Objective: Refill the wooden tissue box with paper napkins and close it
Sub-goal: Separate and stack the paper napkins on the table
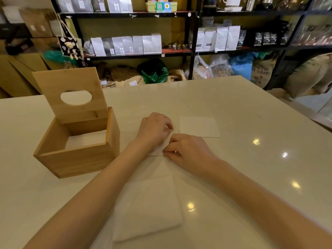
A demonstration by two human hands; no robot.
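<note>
The wooden tissue box [75, 159] stands open at the left of the table, its lid [71, 92] with an oval slot tilted upright behind it. White napkins [86, 141] lie inside. My left hand [152, 130] and my right hand [188, 151] meet in the middle of the table, both pinching one white napkin [161, 148] that lies flat under them. A thick stack of napkins [147, 209] rests near the front edge, between my forearms. A single flat napkin [199, 126] lies just right of my hands.
The cream table [251, 177] reaches its far edge at the back. Behind it stand black shelves [192, 51] with white coffee bags, and sacks and plastic bags on the floor. Cardboard boxes [18, 74] sit at the far left.
</note>
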